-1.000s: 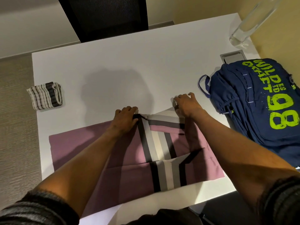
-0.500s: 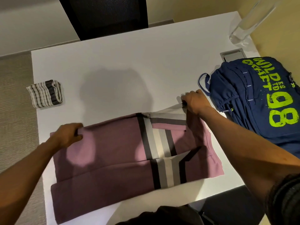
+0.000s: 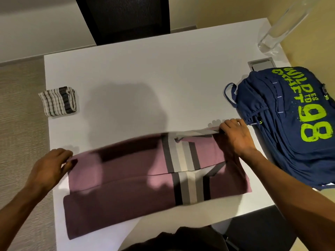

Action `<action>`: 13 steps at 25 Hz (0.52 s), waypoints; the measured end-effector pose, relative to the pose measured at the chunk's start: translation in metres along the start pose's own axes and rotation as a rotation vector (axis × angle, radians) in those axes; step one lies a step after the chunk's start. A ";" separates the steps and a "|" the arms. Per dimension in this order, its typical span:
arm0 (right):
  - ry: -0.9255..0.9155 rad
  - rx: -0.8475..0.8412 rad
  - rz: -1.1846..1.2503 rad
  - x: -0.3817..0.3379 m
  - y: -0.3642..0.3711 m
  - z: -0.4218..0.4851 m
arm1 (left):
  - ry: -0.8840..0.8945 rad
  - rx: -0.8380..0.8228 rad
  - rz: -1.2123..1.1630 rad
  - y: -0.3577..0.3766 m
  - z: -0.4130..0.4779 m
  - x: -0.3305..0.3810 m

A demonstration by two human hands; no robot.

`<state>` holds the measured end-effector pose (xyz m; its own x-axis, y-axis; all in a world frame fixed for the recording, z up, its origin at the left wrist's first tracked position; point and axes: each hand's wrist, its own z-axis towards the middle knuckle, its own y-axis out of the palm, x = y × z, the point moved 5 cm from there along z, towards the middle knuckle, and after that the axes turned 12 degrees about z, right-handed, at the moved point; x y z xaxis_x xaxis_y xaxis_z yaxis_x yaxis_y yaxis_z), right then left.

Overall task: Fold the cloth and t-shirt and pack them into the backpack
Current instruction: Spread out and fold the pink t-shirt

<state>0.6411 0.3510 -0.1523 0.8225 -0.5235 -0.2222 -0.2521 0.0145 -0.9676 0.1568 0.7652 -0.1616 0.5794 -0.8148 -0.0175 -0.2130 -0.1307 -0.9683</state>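
Both my forearms come in from the lower corners, spread wide, bare past dark sleeve cuffs.

T-shirt (image 3: 126,180): mauve, with a black, grey and cream stripe band. It lies folded in a long strip along the near edge of the white table (image 3: 145,78). The upper layer is doubled over the lower. Its far edge is blurred.

Left hand (image 3: 51,167): at the shirt's left end, knuckles up. The fingers curl in and the fingertips nip the edge of the upper layer.

Right hand (image 3: 233,138): at the far right corner of the shirt, wrist bent. Thumb and fingers are pinched on the pale edge of the fold there.

Backpack (image 3: 290,124): navy, lying flat on the table just right of my right hand. Lime-green print reads "WILD CRAFT" and "98", turned sideways to me. Smaller letters "ES TD" sit beside it.

Striped cloth (image 3: 58,101): folded small, far left of the table, well apart from the shirt.

Farther off are a grey cable hatch (image 3: 261,64), a clear bottle (image 3: 282,26) and a black chair (image 3: 123,17).
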 end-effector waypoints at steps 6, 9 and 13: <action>0.064 -0.144 0.037 0.006 0.031 -0.050 | 0.052 -0.115 0.063 0.058 -0.041 -0.007; 0.095 -0.201 0.023 0.009 0.045 -0.057 | 0.038 -0.159 0.051 0.074 -0.052 -0.002; 0.149 -0.244 0.010 0.014 0.055 -0.060 | 0.045 -0.138 0.087 0.070 -0.056 0.007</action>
<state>0.6077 0.2934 -0.2017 0.7400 -0.6439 -0.1943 -0.3902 -0.1757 -0.9038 0.1022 0.7185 -0.2154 0.5187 -0.8506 -0.0860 -0.3692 -0.1321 -0.9199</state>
